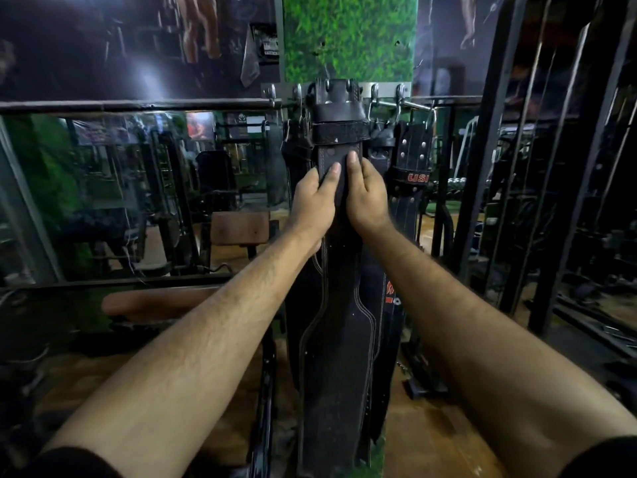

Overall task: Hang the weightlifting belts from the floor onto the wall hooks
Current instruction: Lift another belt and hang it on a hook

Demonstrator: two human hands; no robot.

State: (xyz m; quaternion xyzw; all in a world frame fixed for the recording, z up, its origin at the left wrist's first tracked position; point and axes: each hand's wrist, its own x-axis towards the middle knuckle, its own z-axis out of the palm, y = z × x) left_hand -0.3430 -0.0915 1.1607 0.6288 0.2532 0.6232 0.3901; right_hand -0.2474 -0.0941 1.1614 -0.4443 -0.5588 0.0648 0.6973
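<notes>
Black belt hanging down from hook rail on green pillar. Left hand and right hand side by side on narrow upper strap, thumbs pressed on front, fingers curled behind, gripping. More belts hung just right.
</notes>
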